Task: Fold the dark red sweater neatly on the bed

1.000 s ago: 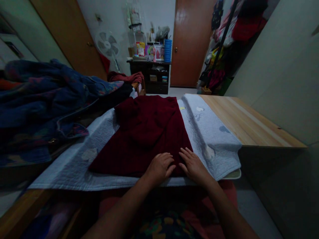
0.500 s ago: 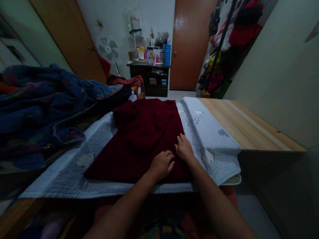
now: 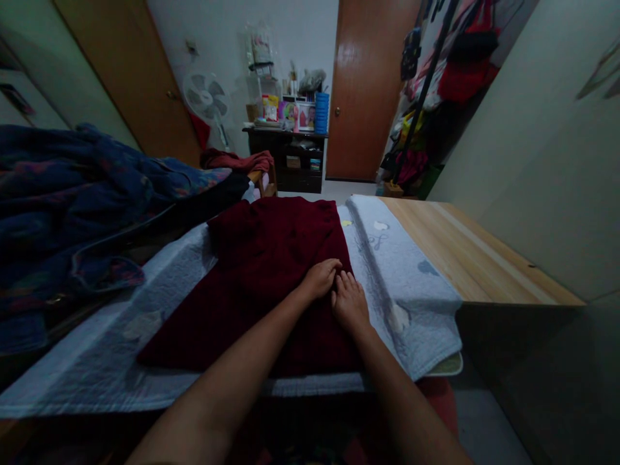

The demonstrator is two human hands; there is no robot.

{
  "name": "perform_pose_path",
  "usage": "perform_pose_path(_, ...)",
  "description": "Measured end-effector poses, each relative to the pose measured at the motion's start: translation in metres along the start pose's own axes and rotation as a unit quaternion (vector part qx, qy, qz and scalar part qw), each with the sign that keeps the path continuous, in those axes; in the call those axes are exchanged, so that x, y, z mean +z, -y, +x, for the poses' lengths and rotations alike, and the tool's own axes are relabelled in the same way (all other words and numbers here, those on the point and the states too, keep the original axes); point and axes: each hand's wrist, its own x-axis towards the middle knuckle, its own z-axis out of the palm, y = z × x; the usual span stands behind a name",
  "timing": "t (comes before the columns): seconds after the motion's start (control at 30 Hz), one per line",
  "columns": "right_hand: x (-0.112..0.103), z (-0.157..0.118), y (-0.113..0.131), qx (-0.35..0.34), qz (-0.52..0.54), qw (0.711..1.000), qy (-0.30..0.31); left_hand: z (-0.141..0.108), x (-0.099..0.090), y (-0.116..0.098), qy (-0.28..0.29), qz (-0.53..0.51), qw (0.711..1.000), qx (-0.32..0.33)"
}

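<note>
Dark-red garment (image 3: 271,248) spread on pale quilted cloth (image 3: 409,258). Versus previous frame, left hand (image 3: 322,278) has advanced beside right hand (image 3: 349,302), near the garment's right edge. Left fingers (image 3: 334,264) bent, grip indeterminate; right fingers (image 3: 345,281) extended, flat on fabric.

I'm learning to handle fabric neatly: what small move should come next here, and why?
Perhaps sweep the left hand leftward across the dark red cloth, pressing lightly: both it and the right hand are close together near the cloth's right edge, while folds show around its middle.
</note>
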Motion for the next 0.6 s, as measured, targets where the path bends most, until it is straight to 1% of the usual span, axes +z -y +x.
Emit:
perform_pose_path(0.07,0.000,-0.001,0.000,-0.002,0.004,1.000,0.001,0.016,0.005,0.008,0.034,0.012,0.999,-0.005)
perform_pose_path(0.13,0.000,-0.001,-0.001,-0.002,0.009,1.000,0.007,0.026,0.010,0.015,0.054,0.022,0.998,-0.002)
perform_pose_path(0.33,-0.001,-0.006,-0.001,0.008,0.014,0.999,0.036,0.041,0.015,0.030,0.097,0.079,0.992,-0.012)
perform_pose_path(0.47,-0.004,-0.016,-0.001,-0.005,0.009,0.998,0.057,0.043,0.014,0.031,0.121,0.112,0.986,-0.021)
perform_pose_path(0.6,-0.007,-0.034,-0.002,-0.030,0.008,0.998,0.053,0.042,0.015,0.022,0.132,0.147,0.979,-0.047)
